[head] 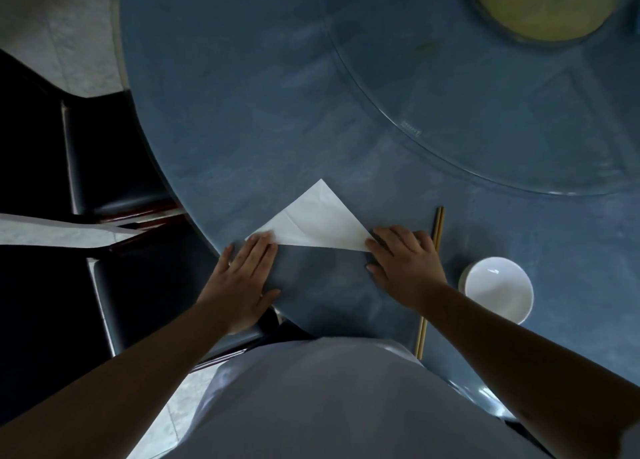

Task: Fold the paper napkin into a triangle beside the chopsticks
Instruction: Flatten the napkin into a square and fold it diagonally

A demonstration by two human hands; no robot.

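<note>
A white paper napkin (317, 219) lies on the blue round table (277, 129) as a triangle, its apex pointing away from me and its long folded edge nearest me. My left hand (244, 278) lies flat with its fingertips pressing the triangle's left corner. My right hand (403, 263) lies flat with its fingertips on the right corner. A pair of wooden chopsticks (437, 226) lies just right of the napkin, running toward me, partly hidden under my right hand and forearm.
A white bowl (497, 290) stands right of the chopsticks. A glass turntable (485, 129) covers the table's far right, with a yellowish base (540, 8) at its centre. Dark chairs (104, 167) stand at the left table edge.
</note>
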